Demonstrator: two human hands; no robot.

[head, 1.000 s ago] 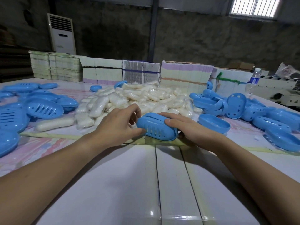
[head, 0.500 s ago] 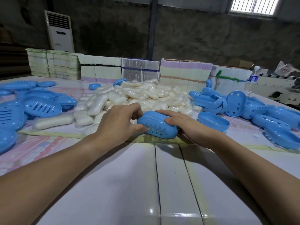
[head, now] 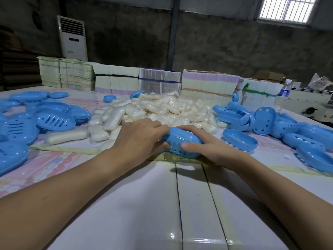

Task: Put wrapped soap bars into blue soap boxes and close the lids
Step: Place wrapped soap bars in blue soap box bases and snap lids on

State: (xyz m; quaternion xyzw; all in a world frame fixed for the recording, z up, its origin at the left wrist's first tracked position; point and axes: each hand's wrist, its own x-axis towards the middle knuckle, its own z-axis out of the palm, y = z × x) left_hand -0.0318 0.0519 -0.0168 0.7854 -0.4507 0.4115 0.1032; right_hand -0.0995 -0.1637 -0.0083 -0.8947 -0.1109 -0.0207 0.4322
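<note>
- My left hand and right hand grasp the blue oval slotted plastic soap box by its ends, fingers curled round it.
- I judge I'm squeezing so the lid snaps closed.

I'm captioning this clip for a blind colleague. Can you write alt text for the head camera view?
Both hands grip one closed blue soap box on the table: left hand at its left end, right hand at its right. Behind lies a heap of wrapped soap bars, with open blue box halves on either side.
</note>
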